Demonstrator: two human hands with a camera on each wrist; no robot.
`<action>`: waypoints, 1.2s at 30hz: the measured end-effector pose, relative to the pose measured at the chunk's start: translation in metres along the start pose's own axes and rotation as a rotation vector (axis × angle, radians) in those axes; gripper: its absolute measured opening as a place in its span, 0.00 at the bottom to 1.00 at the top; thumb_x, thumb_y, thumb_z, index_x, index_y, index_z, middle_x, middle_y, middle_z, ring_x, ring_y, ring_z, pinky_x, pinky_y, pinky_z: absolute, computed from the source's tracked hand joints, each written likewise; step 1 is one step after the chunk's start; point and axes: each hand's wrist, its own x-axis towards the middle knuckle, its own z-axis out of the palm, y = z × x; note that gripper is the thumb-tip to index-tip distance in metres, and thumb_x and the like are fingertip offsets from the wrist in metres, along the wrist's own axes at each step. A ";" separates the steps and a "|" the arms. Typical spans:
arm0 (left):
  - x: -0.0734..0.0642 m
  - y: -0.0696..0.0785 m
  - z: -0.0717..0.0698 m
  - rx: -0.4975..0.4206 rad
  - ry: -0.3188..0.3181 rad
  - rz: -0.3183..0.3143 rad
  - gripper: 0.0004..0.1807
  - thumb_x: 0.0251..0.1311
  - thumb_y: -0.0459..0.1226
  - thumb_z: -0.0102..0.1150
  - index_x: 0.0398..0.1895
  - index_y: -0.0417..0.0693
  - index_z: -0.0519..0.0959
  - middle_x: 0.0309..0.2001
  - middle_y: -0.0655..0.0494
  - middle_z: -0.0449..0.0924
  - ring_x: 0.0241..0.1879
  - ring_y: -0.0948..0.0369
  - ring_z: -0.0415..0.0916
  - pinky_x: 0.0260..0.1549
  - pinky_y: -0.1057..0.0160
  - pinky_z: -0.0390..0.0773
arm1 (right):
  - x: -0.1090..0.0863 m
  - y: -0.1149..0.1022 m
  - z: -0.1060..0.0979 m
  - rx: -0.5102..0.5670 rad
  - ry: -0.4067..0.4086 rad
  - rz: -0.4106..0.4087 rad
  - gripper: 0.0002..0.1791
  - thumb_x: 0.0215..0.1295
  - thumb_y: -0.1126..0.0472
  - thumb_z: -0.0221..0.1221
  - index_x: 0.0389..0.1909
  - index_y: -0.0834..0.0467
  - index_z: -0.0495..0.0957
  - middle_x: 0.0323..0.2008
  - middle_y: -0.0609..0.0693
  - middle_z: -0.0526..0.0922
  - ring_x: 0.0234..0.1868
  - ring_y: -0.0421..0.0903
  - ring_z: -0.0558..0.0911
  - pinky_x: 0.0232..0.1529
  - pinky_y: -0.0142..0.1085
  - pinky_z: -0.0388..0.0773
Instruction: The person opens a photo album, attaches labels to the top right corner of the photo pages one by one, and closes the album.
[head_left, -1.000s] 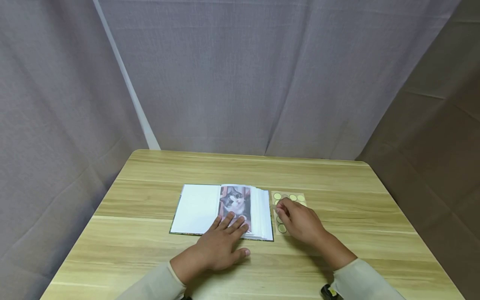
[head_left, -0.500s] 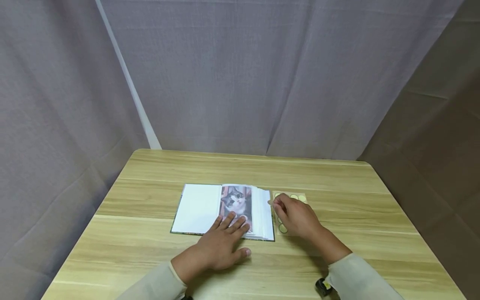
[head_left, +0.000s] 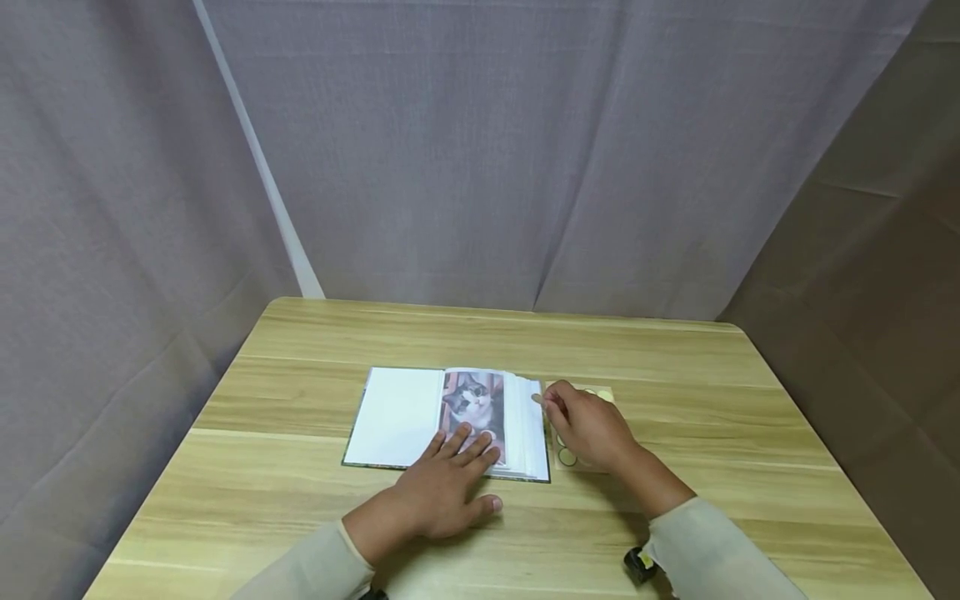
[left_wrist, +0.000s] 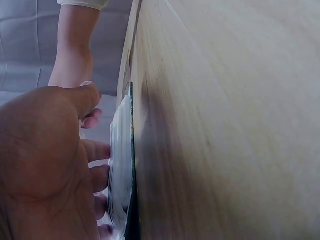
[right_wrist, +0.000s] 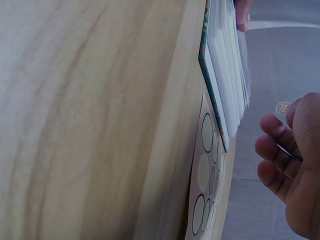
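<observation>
A photo album (head_left: 397, 417) lies open on the table, its left side a blank white inner cover. On its right side a cat photo (head_left: 471, 400) shows in the top sleeve. My left hand (head_left: 448, 492) rests flat on the lower part of that photo with fingers spread. My right hand (head_left: 592, 425) pinches a small round sticker (right_wrist: 283, 108) between thumb and forefinger, just above the album's right edge. Printing shows on the sticker in the right wrist view. Under the right hand lies a sticker sheet (right_wrist: 203, 172) with several round spots, partly hidden by the hand in the head view.
The wooden table (head_left: 300, 350) stretches around the album on all sides. Grey curtains (head_left: 420, 167) hang behind and at the left, and a darker brownish one (head_left: 862, 250) at the right. A black wrist strap piece (head_left: 640, 565) hangs under the right sleeve.
My right hand has lifted the round sticker off toward the left, from over the sheet to the album's right edge. The left hand has stayed on the photo.
</observation>
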 end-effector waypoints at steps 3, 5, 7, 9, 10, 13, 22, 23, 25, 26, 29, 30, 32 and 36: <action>0.000 -0.001 0.001 0.003 0.002 0.004 0.41 0.74 0.65 0.39 0.81 0.54 0.58 0.81 0.54 0.48 0.80 0.48 0.38 0.75 0.41 0.41 | 0.002 0.000 0.001 -0.001 0.000 0.008 0.02 0.76 0.56 0.58 0.42 0.50 0.77 0.23 0.36 0.72 0.23 0.37 0.70 0.26 0.38 0.70; 0.000 -0.002 0.002 0.007 0.003 0.005 0.41 0.74 0.65 0.38 0.82 0.54 0.57 0.81 0.55 0.48 0.80 0.48 0.37 0.75 0.41 0.40 | 0.003 0.000 0.002 0.000 -0.003 0.011 0.03 0.76 0.56 0.58 0.43 0.50 0.77 0.23 0.37 0.72 0.24 0.37 0.70 0.26 0.38 0.71; 0.000 -0.002 0.002 0.012 0.001 0.000 0.41 0.74 0.65 0.38 0.82 0.55 0.57 0.81 0.55 0.48 0.80 0.48 0.37 0.75 0.41 0.41 | 0.005 0.000 0.003 -0.004 -0.007 0.013 0.03 0.76 0.56 0.57 0.44 0.51 0.77 0.23 0.37 0.73 0.23 0.38 0.71 0.26 0.38 0.70; 0.000 -0.001 0.002 0.017 -0.002 -0.005 0.40 0.74 0.65 0.39 0.82 0.55 0.58 0.81 0.55 0.48 0.80 0.48 0.38 0.75 0.41 0.41 | 0.007 0.000 0.003 -0.005 -0.012 0.014 0.04 0.77 0.56 0.57 0.45 0.51 0.77 0.23 0.38 0.73 0.23 0.38 0.71 0.25 0.38 0.71; 0.000 -0.001 0.001 0.020 -0.005 -0.008 0.40 0.74 0.65 0.40 0.81 0.55 0.58 0.81 0.55 0.48 0.80 0.48 0.38 0.75 0.42 0.41 | 0.008 0.000 0.003 -0.004 -0.014 0.016 0.05 0.77 0.55 0.56 0.45 0.52 0.77 0.24 0.38 0.74 0.23 0.38 0.71 0.25 0.38 0.71; 0.000 0.001 -0.001 0.027 -0.003 -0.014 0.40 0.74 0.64 0.40 0.81 0.55 0.59 0.81 0.55 0.49 0.80 0.48 0.39 0.75 0.42 0.43 | 0.010 -0.001 0.004 -0.002 -0.020 0.020 0.07 0.78 0.54 0.55 0.46 0.52 0.77 0.24 0.38 0.74 0.22 0.38 0.71 0.25 0.39 0.71; 0.000 0.002 -0.002 0.031 -0.007 -0.015 0.40 0.74 0.64 0.39 0.82 0.56 0.58 0.81 0.56 0.48 0.80 0.50 0.38 0.75 0.43 0.42 | 0.016 -0.001 0.009 -0.007 -0.022 0.029 0.07 0.78 0.53 0.55 0.44 0.51 0.77 0.23 0.38 0.74 0.22 0.37 0.71 0.25 0.39 0.71; 0.000 0.002 -0.002 0.030 -0.007 -0.012 0.40 0.74 0.64 0.39 0.82 0.56 0.58 0.81 0.56 0.48 0.80 0.49 0.38 0.75 0.43 0.42 | 0.016 -0.001 0.009 -0.007 -0.023 0.030 0.07 0.78 0.53 0.55 0.44 0.51 0.77 0.24 0.38 0.75 0.22 0.37 0.71 0.25 0.40 0.71; 0.000 0.002 -0.002 0.027 -0.005 -0.009 0.40 0.74 0.65 0.39 0.81 0.55 0.58 0.81 0.55 0.49 0.80 0.49 0.39 0.75 0.42 0.42 | 0.017 -0.001 0.010 -0.009 -0.024 0.030 0.07 0.78 0.53 0.55 0.45 0.51 0.77 0.24 0.38 0.75 0.22 0.37 0.72 0.25 0.40 0.72; 0.000 0.001 -0.001 0.022 -0.002 -0.005 0.40 0.74 0.64 0.39 0.81 0.55 0.58 0.81 0.55 0.49 0.80 0.48 0.39 0.75 0.42 0.42 | 0.018 -0.001 0.010 -0.009 -0.023 0.028 0.07 0.78 0.53 0.55 0.45 0.51 0.77 0.24 0.38 0.75 0.22 0.37 0.72 0.25 0.40 0.72; 0.000 0.000 0.001 0.013 0.011 0.007 0.40 0.74 0.64 0.40 0.81 0.54 0.58 0.81 0.53 0.49 0.80 0.47 0.39 0.75 0.40 0.42 | 0.020 -0.001 0.011 -0.013 -0.019 0.024 0.07 0.78 0.53 0.55 0.45 0.52 0.78 0.24 0.38 0.75 0.22 0.38 0.72 0.24 0.39 0.71; 0.000 -0.001 0.002 0.014 0.014 0.008 0.40 0.74 0.64 0.40 0.81 0.53 0.59 0.81 0.53 0.50 0.80 0.47 0.40 0.75 0.40 0.43 | 0.020 -0.001 0.011 -0.013 -0.020 0.023 0.07 0.78 0.53 0.55 0.46 0.52 0.78 0.24 0.39 0.75 0.22 0.38 0.71 0.24 0.39 0.71; 0.000 -0.001 0.003 0.015 0.023 0.015 0.40 0.74 0.64 0.40 0.81 0.53 0.59 0.81 0.53 0.50 0.80 0.47 0.39 0.75 0.40 0.42 | 0.022 -0.001 0.012 -0.014 -0.022 0.023 0.07 0.78 0.54 0.55 0.46 0.52 0.78 0.24 0.39 0.75 0.22 0.38 0.71 0.23 0.39 0.71; 0.000 0.000 0.000 0.027 0.008 0.003 0.41 0.74 0.65 0.39 0.81 0.55 0.58 0.81 0.54 0.49 0.80 0.48 0.40 0.75 0.42 0.43 | 0.024 -0.001 0.014 -0.018 -0.027 0.034 0.07 0.78 0.54 0.55 0.46 0.52 0.78 0.24 0.40 0.75 0.22 0.39 0.72 0.24 0.40 0.71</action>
